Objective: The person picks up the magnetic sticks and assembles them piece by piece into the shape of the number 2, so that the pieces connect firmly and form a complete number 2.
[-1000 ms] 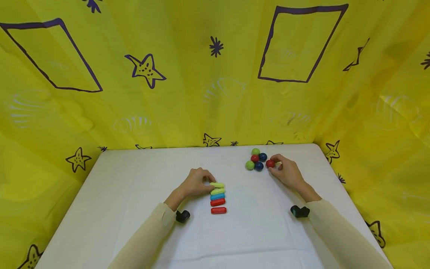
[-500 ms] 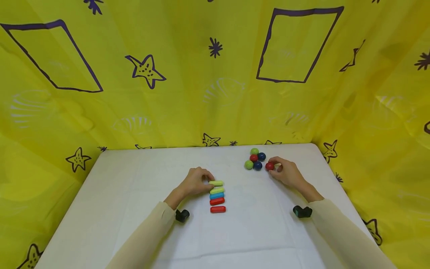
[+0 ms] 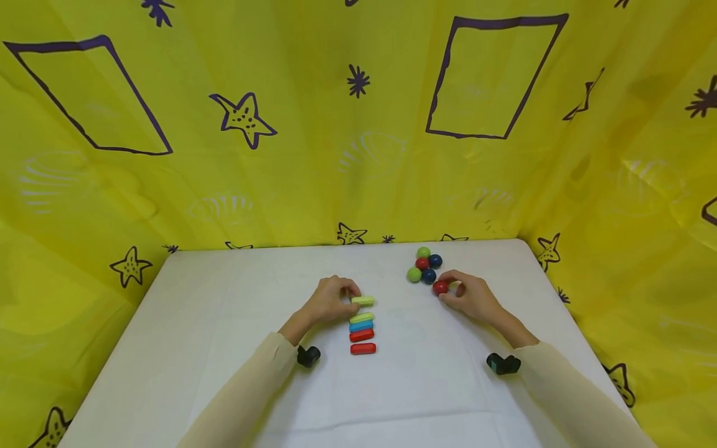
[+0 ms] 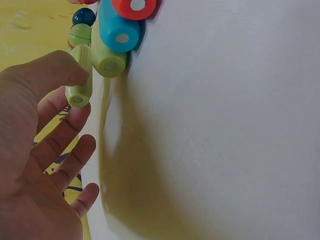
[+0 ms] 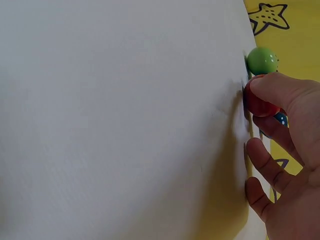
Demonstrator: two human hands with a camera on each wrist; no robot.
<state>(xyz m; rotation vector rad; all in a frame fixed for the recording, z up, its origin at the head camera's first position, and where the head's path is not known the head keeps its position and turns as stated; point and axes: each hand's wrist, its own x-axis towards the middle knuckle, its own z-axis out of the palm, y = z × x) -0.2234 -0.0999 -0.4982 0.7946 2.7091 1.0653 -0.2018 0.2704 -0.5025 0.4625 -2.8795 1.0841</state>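
Observation:
My left hand (image 3: 329, 300) pinches a yellow-green rod (image 3: 366, 301) between thumb and fingers, just beyond a row of rods. In the left wrist view, this rod (image 4: 78, 95) shows a metal disc in its end. The row holds another yellow-green rod (image 3: 361, 318), a blue rod (image 3: 361, 326) and a red rod (image 3: 361, 335), with a second red rod (image 3: 363, 348) slightly apart, nearest the person. With its thumb and fingers, my right hand (image 3: 475, 298) grips a red ball (image 3: 440, 287), close beside the ball cluster. The right wrist view shows the thumb on this ball (image 5: 260, 102).
Two green balls, two navy balls and another red ball (image 3: 422, 263) sit clustered toward the table's back right, including a near green ball (image 3: 414, 274) and a near navy ball (image 3: 428, 276). Yellow curtains (image 3: 302, 186) enclose the white table (image 3: 235, 280) behind and at both sides.
My right hand has brought the red ball left and toward the person, below the cluster. The left hand has shifted its yellow-green rod slightly farther away, widening the gap to the row.

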